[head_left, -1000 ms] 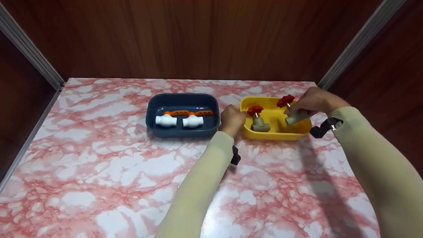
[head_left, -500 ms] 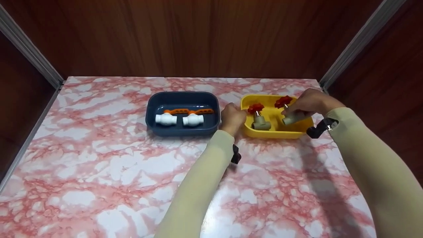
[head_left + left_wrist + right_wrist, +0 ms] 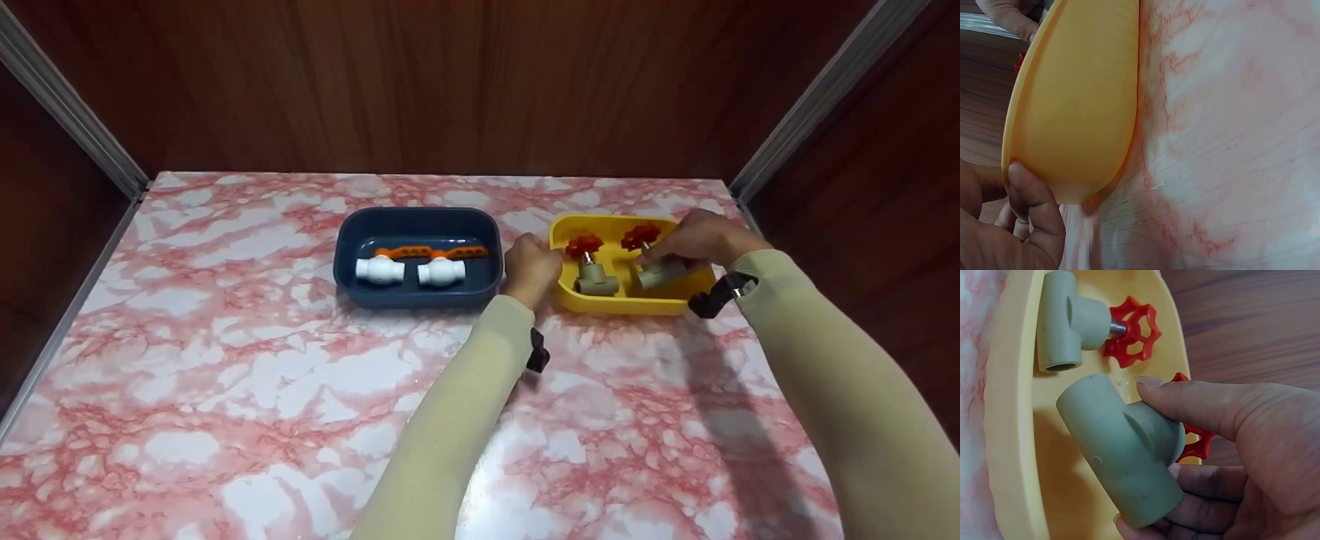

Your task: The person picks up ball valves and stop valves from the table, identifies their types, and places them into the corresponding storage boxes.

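My left hand (image 3: 532, 268) pinches the left rim of the yellow tub (image 3: 622, 306); in the left wrist view the thumb (image 3: 1033, 191) presses the outside of its wall. Over the tub's right half my right hand (image 3: 694, 238) grips a grey-green stop valve (image 3: 1120, 450) with a red handwheel (image 3: 640, 236). Thumb and fingers wrap its body, and the handwheel is partly hidden behind the hand in the right wrist view. A second valve of the same kind (image 3: 596, 279) lies in the tub's left half, its red handwheel (image 3: 583, 245) tilted up.
Left of the yellow tub stands a dark blue tub (image 3: 416, 300). Two white ball valves (image 3: 380, 270) with orange lever handles (image 3: 409, 251) lie side by side in it. The tubs stand on a pink-and-white marbled table (image 3: 285, 420), with brown wood-look panels (image 3: 450, 90) behind and at the sides.
My right hand has lowered the held stop valve a little into the yellow tub and slightly to the left. The left hand keeps its hold on the rim.
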`<state>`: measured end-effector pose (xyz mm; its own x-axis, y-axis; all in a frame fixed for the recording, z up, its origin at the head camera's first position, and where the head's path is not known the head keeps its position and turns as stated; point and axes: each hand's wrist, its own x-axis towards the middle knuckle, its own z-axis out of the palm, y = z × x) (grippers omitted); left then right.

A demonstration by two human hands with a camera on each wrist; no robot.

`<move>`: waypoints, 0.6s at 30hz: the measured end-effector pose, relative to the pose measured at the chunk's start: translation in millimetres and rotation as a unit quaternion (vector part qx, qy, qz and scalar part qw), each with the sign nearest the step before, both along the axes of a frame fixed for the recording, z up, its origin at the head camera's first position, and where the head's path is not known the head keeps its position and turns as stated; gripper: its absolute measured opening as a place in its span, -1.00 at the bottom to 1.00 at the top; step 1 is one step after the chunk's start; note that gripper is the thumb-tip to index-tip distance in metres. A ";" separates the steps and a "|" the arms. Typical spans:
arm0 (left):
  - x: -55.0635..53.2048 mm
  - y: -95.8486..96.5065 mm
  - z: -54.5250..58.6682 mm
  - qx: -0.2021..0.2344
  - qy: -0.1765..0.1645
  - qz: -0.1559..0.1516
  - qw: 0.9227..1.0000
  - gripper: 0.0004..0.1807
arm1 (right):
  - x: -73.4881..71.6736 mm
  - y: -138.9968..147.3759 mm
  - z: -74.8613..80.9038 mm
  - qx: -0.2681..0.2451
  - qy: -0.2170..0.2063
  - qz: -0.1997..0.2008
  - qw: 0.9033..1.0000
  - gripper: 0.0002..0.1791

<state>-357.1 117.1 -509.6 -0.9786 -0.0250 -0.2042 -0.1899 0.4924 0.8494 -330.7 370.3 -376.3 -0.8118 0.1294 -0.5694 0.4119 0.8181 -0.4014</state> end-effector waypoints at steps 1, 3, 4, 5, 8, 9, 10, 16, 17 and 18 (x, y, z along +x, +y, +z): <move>0.0 0.0 0.1 0.001 0.000 0.000 1.000 -0.77 | 0.3 -0.1 -0.7 0.003 0.002 -0.001 1.000 -0.09; 0.2 0.0 0.2 0.001 0.000 -0.001 1.000 -0.77 | 0.7 -0.1 -1.9 0.004 0.003 -0.002 1.000 -0.09; 0.5 -0.1 0.6 0.001 0.001 0.000 1.000 -0.76 | 0.8 0.1 -2.5 0.005 0.004 -0.002 1.000 -0.09; 0.8 -0.2 1.0 0.002 0.001 0.001 1.000 -0.76 | 1.0 0.2 -2.8 0.005 0.003 -0.002 1.000 -0.09; 2.3 -0.7 2.7 0.001 0.001 0.001 1.000 -0.76 | 1.0 0.2 -4.3 0.000 0.002 -0.004 1.000 -0.10; 3.1 -0.9 3.3 0.000 0.000 0.002 1.000 -0.76 | 1.1 -0.4 -4.6 -0.001 0.001 -0.004 1.000 -0.11; 3.6 -0.9 3.9 -0.001 0.000 0.002 1.000 -0.77 | 0.9 -0.5 -5.4 -0.002 0.001 -0.004 1.000 -0.11; 6.7 -2.2 7.8 -0.002 -0.002 0.002 1.000 -0.77 | -2.0 -1.1 -10.5 -0.026 -0.013 -0.003 1.000 -0.17; 7.1 -2.4 8.2 -0.001 -0.001 0.001 1.000 -0.77 | -2.7 -1.2 -11.5 -0.029 -0.016 -0.005 0.999 -0.18; 7.4 -2.6 8.7 0.002 0.001 0.001 1.000 -0.76 | -3.6 -1.3 -12.8 -0.032 -0.018 -0.007 0.999 -0.20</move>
<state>-349.7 114.4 -500.9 -0.9789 -0.0259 -0.2029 -0.1895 0.4886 0.8517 -334.3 369.0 -389.1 -0.7896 0.1032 -0.6049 0.4378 0.7855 -0.4374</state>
